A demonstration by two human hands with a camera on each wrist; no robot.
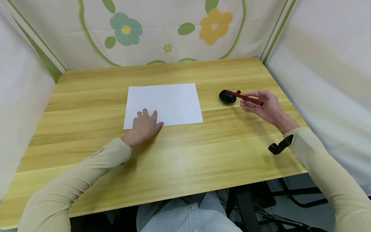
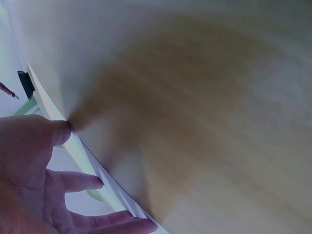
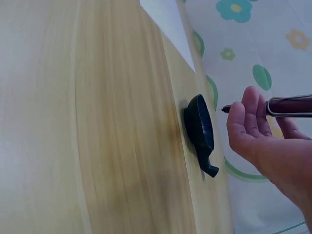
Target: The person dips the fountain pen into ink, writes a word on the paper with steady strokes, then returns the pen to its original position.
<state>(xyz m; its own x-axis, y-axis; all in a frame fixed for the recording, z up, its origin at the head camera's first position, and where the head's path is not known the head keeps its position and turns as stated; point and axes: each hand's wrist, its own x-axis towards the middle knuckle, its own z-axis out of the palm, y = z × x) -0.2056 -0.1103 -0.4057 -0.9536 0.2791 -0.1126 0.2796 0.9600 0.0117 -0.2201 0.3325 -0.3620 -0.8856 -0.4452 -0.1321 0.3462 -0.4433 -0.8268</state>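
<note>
My left hand [image 1: 143, 125] rests palm down with fingers spread on the near left part of a white sheet of paper [image 1: 176, 103]. Its thumb meets the sheet's near edge; in the left wrist view the fingertips line up along the paper. To the right, my right hand [image 1: 269, 106] holds a slender dark red pen or brush [image 3: 292, 106] above the table, palm turned partly up. Thin pale strands run along its shaft, and one end is dark and narrow. In the head view it overlaps a small black dish [image 1: 227, 97] with a short handle or spout.
The wooden table [image 1: 179, 158] ends at a white cloth [image 1: 162, 19] printed with flowers along the back. More white cloth [image 1: 324, 58] hangs at the right and left sides. A black strap [image 1: 279, 146] sticks out from the right sleeve. Below the front edge stand dark metal legs and cables.
</note>
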